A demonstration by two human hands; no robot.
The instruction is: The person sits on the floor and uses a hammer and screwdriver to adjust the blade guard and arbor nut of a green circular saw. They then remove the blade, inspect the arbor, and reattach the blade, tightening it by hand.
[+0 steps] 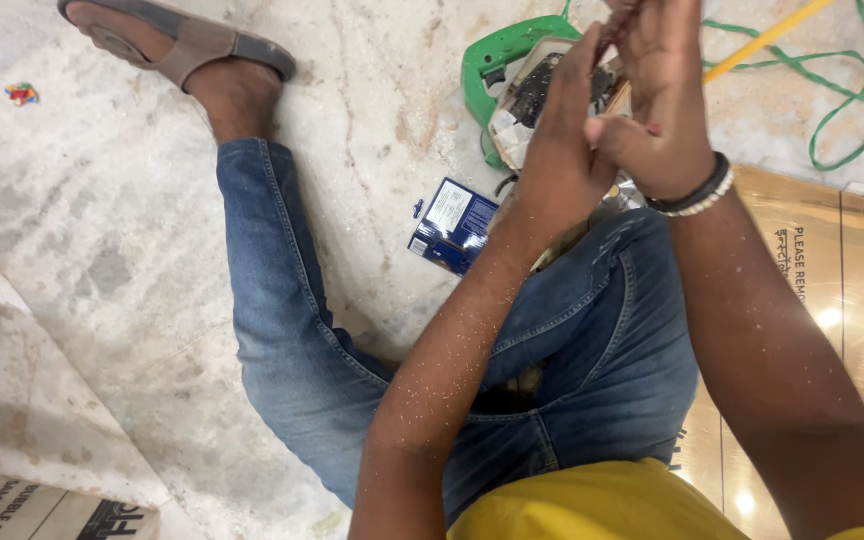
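Yellow shirt cloth (602,505) fills the bottom edge, closest to the lens, and both forearms rise from it, dusted with pale sawdust specks. At the top of the view the two hands meet. The left hand (562,150) is raised with its fingers (584,60) straight and laid together, pressed against the right hand (662,100), whose fingers curl closed near the upper edge. Whatever small thing sits between them is cut off by the picture's border and hidden by the knuckles, so what they pinch cannot be told. A black and white beaded bracelet (697,195) circles the right wrist.

Just behind the hands, on the floor, lies a green power tool (497,60) with a dusty black body and a pale base plate, partly covered by the left hand. A green cord (842,95) loops away from it to the right, and a yellow rod (767,38) crosses above that cord. Near the left wrist a small blue box (454,222) rests flat on the marble floor (102,220). The person sits in blue jeans (282,300), one leg stretched toward the upper left and ending in a brown sandal (187,42). A glossy brown laminate sheet (832,300) with printed film lies under the right side.
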